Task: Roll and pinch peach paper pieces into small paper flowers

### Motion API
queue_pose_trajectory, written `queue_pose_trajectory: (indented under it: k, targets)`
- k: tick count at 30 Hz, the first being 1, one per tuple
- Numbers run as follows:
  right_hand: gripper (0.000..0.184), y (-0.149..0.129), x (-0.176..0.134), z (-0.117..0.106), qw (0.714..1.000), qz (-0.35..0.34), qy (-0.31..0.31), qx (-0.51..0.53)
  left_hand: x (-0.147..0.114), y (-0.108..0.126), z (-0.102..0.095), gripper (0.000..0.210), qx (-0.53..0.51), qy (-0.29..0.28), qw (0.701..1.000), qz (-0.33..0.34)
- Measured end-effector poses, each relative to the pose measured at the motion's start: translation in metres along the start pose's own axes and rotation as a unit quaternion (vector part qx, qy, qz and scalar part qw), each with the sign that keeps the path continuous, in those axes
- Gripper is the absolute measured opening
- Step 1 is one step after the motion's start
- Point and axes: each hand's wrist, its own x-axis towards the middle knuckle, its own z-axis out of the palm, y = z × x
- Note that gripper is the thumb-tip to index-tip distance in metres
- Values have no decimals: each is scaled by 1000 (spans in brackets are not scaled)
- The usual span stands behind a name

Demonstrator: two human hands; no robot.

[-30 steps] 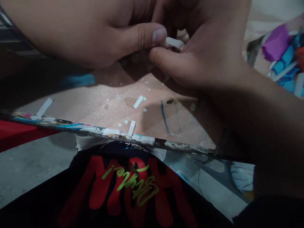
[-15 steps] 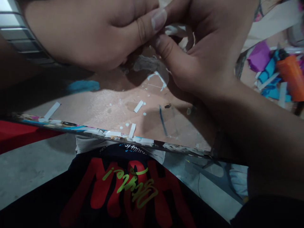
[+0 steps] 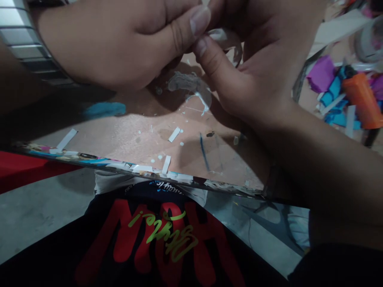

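Observation:
Both hands meet at the top of the view, above the tabletop. My right hand (image 3: 254, 67) pinches a whitish curled strip (image 3: 223, 36), which loops round behind the thumb; its material is unclear. My left hand (image 3: 131, 44), with a metal watch (image 3: 22, 38) on the wrist, is closed, its thumb and fingers pressed together against the right fingertips. A bit of something whitish shows at the top between the two pinches. The fingers cover most of what lies between them.
The wooden tabletop (image 3: 143, 127) has dried glue and blue paint marks. Small white strips (image 3: 174, 134) lie on it, several along the littered front edge. At right are an orange object (image 3: 362, 99), purple paper (image 3: 321, 73), blue scraps and a clear container (image 3: 369, 42).
The hands keep their pinch and have barely moved. The curled strip's loop sits slightly tilted from before. The view has shifted a little, so the things at right appear further left.

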Motion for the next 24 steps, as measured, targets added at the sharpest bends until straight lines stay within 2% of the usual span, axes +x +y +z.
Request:
queue_pose_trajectory:
  k: [3,7,10,15,19,24]
  targets:
    - [39,2,-1,1,1000,-8,5,-5,-1,2,1,66,82,-2,996,29]
    - [25,-1,0,1,999,6,13,-33,-4,6,4,64,74,2,997,16]
    - [23,-6,2,-2,998,11,10,-65,-4,6,4,62,98,9,995,16]
    - [14,-8,2,-5,994,37,-21,-101,0,2,3,53,100,-14,995,28]
    - [21,-7,0,-4,995,2,-14,-101,2,0,2,51,96,-21,994,55]
    - [32,-6,-1,-2,998,4,23,-64,2,8,2,50,58,9,998,-21]
